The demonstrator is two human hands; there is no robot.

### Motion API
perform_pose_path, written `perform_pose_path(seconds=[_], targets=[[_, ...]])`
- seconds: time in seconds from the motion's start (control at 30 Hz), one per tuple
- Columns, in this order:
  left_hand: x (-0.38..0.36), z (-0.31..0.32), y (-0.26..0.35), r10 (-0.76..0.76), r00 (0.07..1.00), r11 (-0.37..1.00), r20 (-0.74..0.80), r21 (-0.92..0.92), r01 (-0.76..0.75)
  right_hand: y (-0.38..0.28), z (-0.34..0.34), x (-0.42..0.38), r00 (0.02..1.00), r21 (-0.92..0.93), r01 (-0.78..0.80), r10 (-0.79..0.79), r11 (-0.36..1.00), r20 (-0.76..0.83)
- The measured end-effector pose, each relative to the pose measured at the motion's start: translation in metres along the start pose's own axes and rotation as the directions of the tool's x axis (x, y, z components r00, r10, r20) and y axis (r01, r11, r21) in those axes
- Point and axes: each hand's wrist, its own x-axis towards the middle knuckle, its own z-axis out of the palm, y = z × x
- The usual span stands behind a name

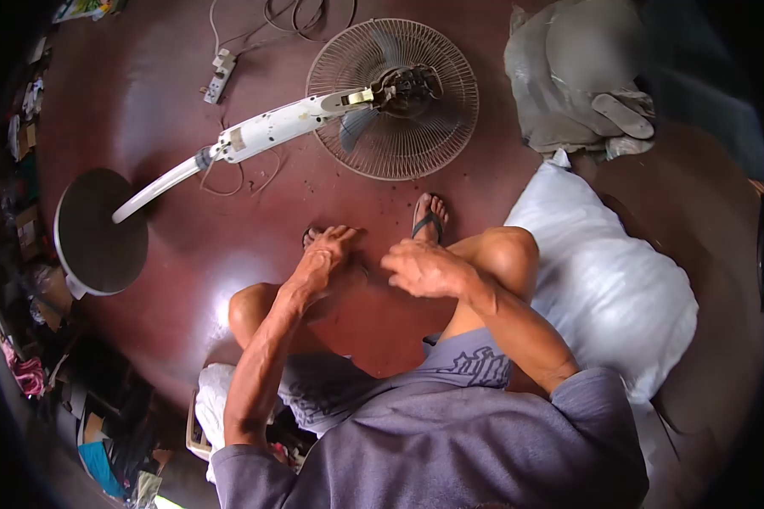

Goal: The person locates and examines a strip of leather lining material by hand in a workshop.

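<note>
A pedestal fan lies on the floor in front of me. Its round wire cage (460, 127) is at the top middle, and the dark motor (409, 89) shows uncovered at its back. The white fan pole (272, 131) runs left to the round base (102, 233), which stands on its edge. My left hand (324, 257) is over my left foot, fingers loosely stretched to the right. My right hand (424, 268) is in front of my right knee, fingers slightly bent and a little blurred. No object shows in either hand, and both are apart from the fan.
A white power strip (219, 76) with cables lies beyond the pole. At right stand a full white sack (607, 271) and a grey plastic-wrapped bundle (569, 76) with a slipper (622, 115) on it. Cluttered boxes and cloth (30, 233) line the left edge.
</note>
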Motion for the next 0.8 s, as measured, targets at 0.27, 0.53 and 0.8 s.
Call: perform_pose_path(seconds=[0.27, 0.53, 0.8], targets=[[0.039, 0.04, 0.013, 0.087, 0.956, 0.83, 0.278, 0.511, -0.224, 0.018, -0.023, 0.011, 0.975, -0.242, 0.212, -0.223, 0.947, -0.021], [0.049, 0.03, 0.032, 0.038, 0.92, 0.695, 0.39, 0.651, -0.305, 0.017, -0.03, 0.012, 0.953, -0.336, 0.3, -0.296, 0.893, 0.064], [0.039, 0.043, 0.034, 0.146, 0.924, 0.693, 0.353, 0.63, -0.35, 0.05, -0.103, 0.014, 0.931, -0.525, 0.134, -0.288, 0.84, -0.225]])
